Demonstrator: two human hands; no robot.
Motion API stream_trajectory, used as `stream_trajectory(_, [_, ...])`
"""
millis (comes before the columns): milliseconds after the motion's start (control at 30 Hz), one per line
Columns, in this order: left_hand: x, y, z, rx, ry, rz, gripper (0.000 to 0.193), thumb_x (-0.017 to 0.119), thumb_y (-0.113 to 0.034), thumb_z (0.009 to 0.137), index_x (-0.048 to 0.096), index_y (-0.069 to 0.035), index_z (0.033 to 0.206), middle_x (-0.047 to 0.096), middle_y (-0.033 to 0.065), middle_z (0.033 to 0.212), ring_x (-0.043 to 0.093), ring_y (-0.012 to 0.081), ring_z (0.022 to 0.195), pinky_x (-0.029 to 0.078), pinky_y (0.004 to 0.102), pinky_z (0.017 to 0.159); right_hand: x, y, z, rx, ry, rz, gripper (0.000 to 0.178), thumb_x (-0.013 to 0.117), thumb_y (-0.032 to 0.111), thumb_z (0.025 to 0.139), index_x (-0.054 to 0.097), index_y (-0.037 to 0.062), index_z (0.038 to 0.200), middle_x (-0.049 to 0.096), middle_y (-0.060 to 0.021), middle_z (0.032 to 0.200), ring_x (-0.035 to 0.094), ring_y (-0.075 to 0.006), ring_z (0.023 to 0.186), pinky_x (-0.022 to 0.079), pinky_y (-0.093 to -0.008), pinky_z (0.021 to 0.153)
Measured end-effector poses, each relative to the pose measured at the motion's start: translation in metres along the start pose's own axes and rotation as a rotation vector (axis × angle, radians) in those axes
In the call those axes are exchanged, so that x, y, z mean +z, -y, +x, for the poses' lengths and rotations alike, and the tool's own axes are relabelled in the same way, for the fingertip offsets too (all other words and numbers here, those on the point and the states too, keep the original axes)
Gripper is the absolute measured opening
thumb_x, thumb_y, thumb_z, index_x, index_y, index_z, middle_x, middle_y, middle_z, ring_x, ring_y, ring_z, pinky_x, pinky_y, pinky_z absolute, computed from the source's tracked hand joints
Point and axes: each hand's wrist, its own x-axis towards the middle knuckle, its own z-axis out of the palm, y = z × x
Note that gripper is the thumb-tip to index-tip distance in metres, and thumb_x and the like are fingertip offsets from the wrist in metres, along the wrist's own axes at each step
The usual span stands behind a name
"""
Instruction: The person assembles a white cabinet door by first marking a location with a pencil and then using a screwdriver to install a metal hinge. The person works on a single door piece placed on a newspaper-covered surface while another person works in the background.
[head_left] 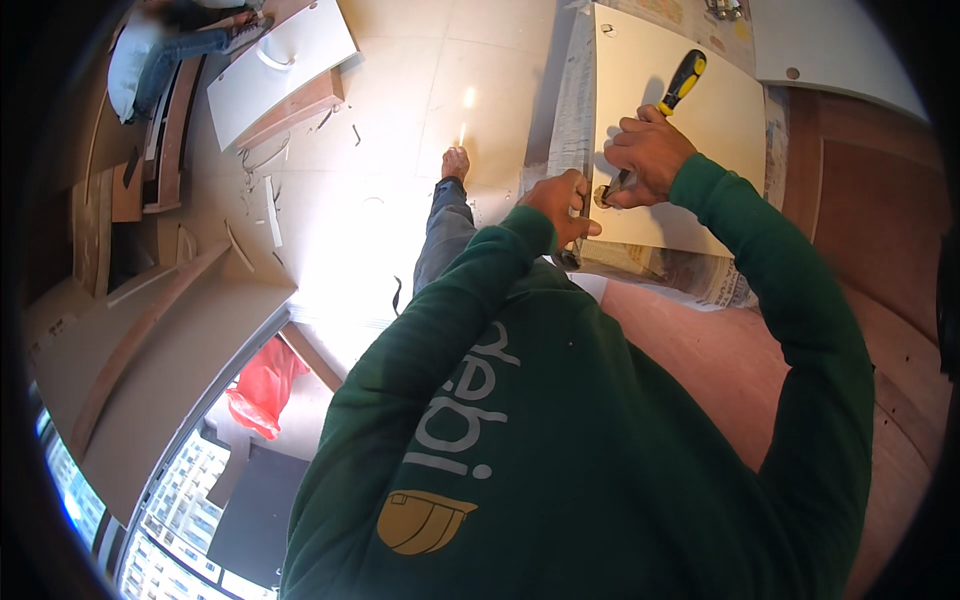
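Observation:
A white panel (690, 190) lies flat on a stack wrapped in newspaper and plastic. In it, close to the left edge, is a small round hole (602, 196). My right hand (652, 158) is closed round the lower part of a hand tool with a black and yellow handle (684, 82). The handle rises above my fist, and the low end is at the hole; my fingers partly hide its blade. At the panel's near left corner my left hand (562, 208) is closed on the edge, fingers curled, with the thumb towards the hole.
Another white panel (285, 75) with a curved handle rests on boards at the far left, near a seated person (165, 60). Offcuts and strips (272, 212) litter the tiled floor. A red plastic bag (265, 385) lies lower left. Brown boards (880, 200) stand at the right.

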Motion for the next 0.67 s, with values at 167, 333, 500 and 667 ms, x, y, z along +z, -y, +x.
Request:
stream_trajectory(167, [-0.005,-0.008,0.003,-0.043,0.026,0.147,0.058,0.091,-0.024,0.073,0.058,-0.004,0.117,0.071,0.0167,0.104,0.069,0.0328,0.097,0.054,0.0422,0.087,0.013,0.008,-0.018,0.195,-0.120,0.049,0.045,0.080,0.053,0.066,0.065,0.0119,0.079,0.065,-0.0023,0.077,0.058,-0.0231,0.088,0.039,-0.0417,0.092])
stream_trajectory(333, [-0.007,-0.012,0.004,-0.054,0.051,0.174,0.057,0.089,-0.024,0.074,0.058,-0.001,0.116,0.071,0.0187,0.104,0.070,0.0346,0.097,0.054,0.0428,0.087,0.023,0.020,-0.035,0.420,-0.277,0.084,0.050,0.081,0.057,0.068,0.064,0.0112,0.077,0.062,-0.0047,0.073,0.058,-0.0237,0.083,0.039,-0.0422,0.090])
stream_trajectory(500, [-0.008,-0.016,0.006,-0.051,0.090,0.178,0.059,0.088,-0.025,0.074,0.058,0.000,0.119,0.072,0.0189,0.104,0.070,0.0351,0.101,0.054,0.0429,0.090,-0.027,0.026,-0.050,0.808,-0.545,0.246,0.052,0.087,0.053,0.067,0.061,0.0088,0.074,0.063,-0.0078,0.074,0.058,-0.0245,0.075,0.043,-0.0410,0.080])
stream_trajectory(667, [-0.014,-0.022,0.012,-0.099,0.181,0.309,0.064,0.087,-0.033,0.077,0.057,-0.003,0.125,0.071,0.0201,0.115,0.069,0.0327,0.111,0.052,0.0430,0.097,-0.063,0.072,-0.103,0.767,-0.602,0.513,0.058,0.088,0.046,0.073,0.074,0.0042,0.111,0.075,-0.0172,0.110,0.067,-0.0269,0.116,0.050,-0.0358,0.100])
